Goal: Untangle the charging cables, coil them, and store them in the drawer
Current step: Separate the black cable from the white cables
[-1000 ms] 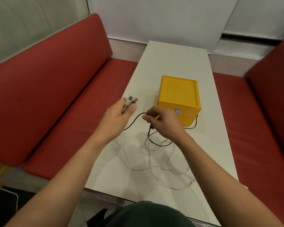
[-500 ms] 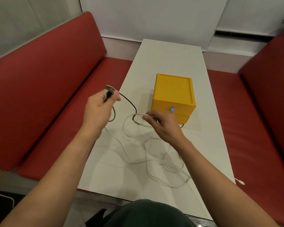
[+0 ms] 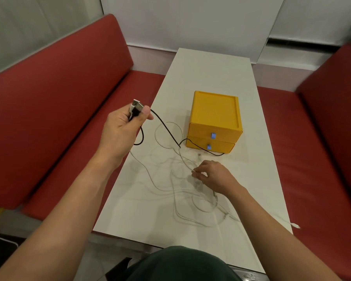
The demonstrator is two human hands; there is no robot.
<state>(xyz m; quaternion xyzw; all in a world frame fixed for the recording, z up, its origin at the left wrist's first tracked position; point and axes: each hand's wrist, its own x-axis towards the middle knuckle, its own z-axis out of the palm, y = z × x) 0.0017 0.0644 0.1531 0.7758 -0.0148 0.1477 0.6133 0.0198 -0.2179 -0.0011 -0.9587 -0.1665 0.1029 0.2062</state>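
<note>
On the white tabletop (image 3: 211, 74), the yellow plastic 2-drawer box (image 3: 215, 110) sits shut behind tangled white cables (image 3: 170, 191). Your left grip (image 3: 122, 126) clamps the black cable (image 3: 166, 128) by its plug, lifted to draw it free; your right grip (image 3: 213, 177) pinches 1 white strand (image 3: 185, 161), anchoring it.

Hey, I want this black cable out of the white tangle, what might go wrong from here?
The black cable meets the white cables beside the yellow drawer unit, so a hard pull by your left hand may cinch a knot. One white plug hangs past the table edge and might slide off.
</note>
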